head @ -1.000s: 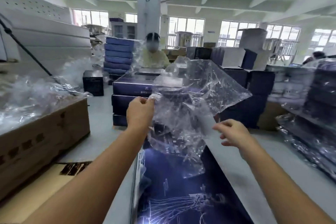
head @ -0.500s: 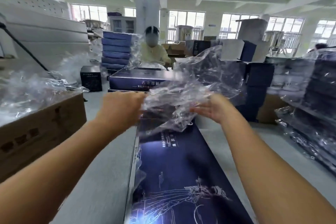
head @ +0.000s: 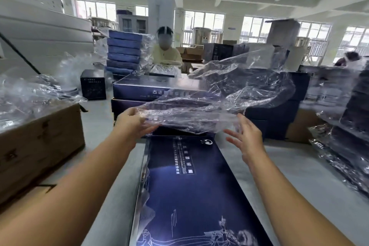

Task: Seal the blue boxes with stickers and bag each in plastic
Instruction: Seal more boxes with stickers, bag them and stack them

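A: Clear crinkled plastic bag (head: 219,104) hangs over the far end of the long dark-blue printed box (head: 191,185), which lies near on the grey table (head: 299,175). Who has it?
B: The left hand (head: 134,122) pinches its left edge. The right hand (head: 246,138) is spread wide at the right edge, gripping nothing.
A: Risk?
B: With a one-sided grip, the mouth may sag, snag a box corner and tear.
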